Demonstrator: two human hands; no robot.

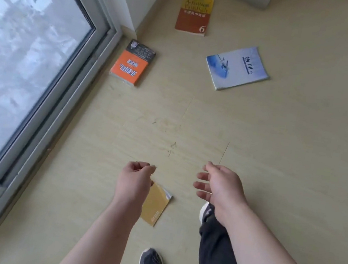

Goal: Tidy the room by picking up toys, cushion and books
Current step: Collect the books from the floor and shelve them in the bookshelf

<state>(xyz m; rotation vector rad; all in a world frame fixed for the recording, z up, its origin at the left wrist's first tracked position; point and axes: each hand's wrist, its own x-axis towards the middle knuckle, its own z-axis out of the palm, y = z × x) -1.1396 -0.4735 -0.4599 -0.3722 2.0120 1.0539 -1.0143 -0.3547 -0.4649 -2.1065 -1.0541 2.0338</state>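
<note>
one yellow book (156,207) lies on the floor (278,146) right under the left hand (136,180), long axis along that forearm. left fingers (141,166) curl, can't tell if they pinch it. right hand (221,187) hovers beside, fingers spread, farther off.

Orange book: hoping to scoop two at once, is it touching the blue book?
Apart. The head view shows bare floor between the orange book and the blue book.

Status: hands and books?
Left hand curled above tan book, grip unclear. Right hand open, empty. Orange book, yellow-red book, blue book on floor. Nothing blocking.
</note>
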